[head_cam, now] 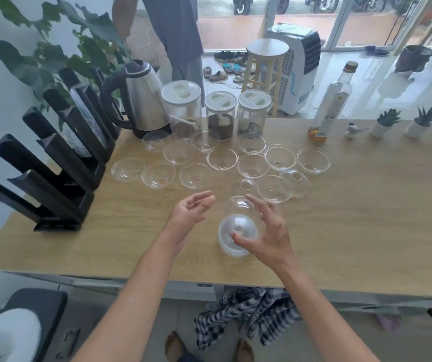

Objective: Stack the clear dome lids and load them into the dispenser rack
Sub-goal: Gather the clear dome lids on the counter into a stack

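Observation:
Several clear dome lids (222, 158) lie spread over the middle of the wooden table (353, 231), most with the open side up. My right hand (267, 233) grips a short stack of nested dome lids (237, 231) lying on its side, thumb on the near rim. My left hand (192, 211) hovers open just left of the stack, palm turned toward it, holding nothing. The black dispenser rack (53, 163) with slanted channels stands at the table's left end; one rear channel holds clear lids.
A steel kettle (142, 97) and three lidded jars (182, 111) stand behind the lids. A glass bottle (332, 105) and small potted plants (384, 122) line the back right. Another person stands beyond the table. A checked cloth (249, 314) lies below the front edge.

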